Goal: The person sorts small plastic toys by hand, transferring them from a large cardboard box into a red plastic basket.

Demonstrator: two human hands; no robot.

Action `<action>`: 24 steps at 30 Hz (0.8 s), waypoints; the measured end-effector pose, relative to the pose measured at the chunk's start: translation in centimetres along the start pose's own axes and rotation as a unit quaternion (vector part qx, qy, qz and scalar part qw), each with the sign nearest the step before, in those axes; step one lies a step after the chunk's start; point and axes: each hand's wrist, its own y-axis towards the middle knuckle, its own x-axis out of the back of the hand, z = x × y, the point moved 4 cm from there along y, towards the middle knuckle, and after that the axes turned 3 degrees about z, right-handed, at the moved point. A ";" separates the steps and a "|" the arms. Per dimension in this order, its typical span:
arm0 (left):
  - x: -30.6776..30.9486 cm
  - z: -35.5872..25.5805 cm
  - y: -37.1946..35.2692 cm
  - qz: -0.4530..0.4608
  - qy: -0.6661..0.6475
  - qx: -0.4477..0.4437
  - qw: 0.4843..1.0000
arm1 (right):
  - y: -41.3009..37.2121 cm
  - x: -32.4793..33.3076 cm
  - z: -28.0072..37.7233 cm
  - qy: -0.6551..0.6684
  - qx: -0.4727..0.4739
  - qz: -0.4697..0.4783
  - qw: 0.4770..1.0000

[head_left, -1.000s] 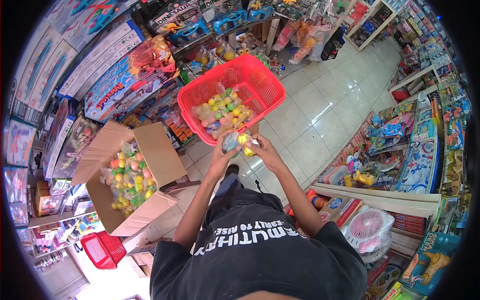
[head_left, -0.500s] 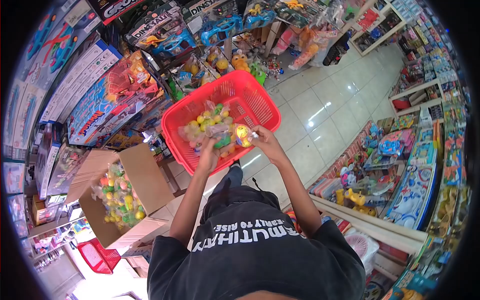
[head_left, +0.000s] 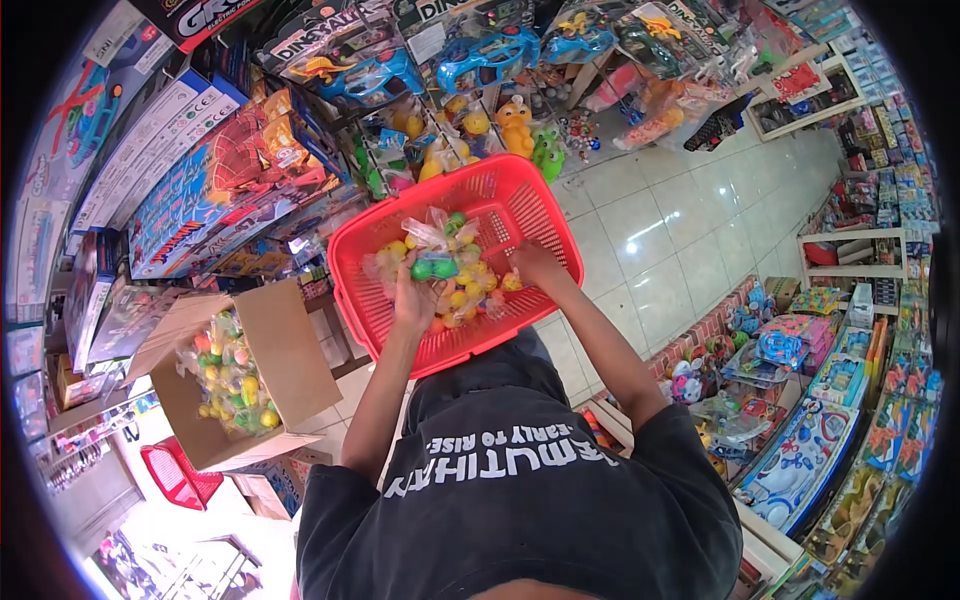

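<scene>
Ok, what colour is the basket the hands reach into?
Red; the basket of toy packets shows best in the head view.

Black T-shirt (head_left: pixel 520 530); short sleeves (head_left: pixel 335 510); white block lettering (head_left: pixel 500 455) across front, upside-down to head camera.

Shirt (head_left: pixel 510 455): "EARLY TO RISE"; toy box (head_left: pixel 318 48): "DINO"; corner box (head_left: pixel 205 15): "GRO"

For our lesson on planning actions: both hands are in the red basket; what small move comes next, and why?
Probably the left hand should let go of its bag of coloured balls: the bag already lies on the pile inside the red basket.
</scene>
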 end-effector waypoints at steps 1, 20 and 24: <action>0.4 0.0 0.1 -0.027 -0.003 -0.005 1.000 | 0.4 -0.2 0.0 0.001 0.004 0.004 1.000; -1.6 0.5 1.3 -0.016 0.036 -0.004 0.999 | 4.8 -7.9 -2.9 0.054 0.079 0.282 0.955; -2.4 1.1 1.7 0.012 0.032 0.013 0.999 | 4.0 -6.2 -1.8 -0.002 0.039 0.290 0.956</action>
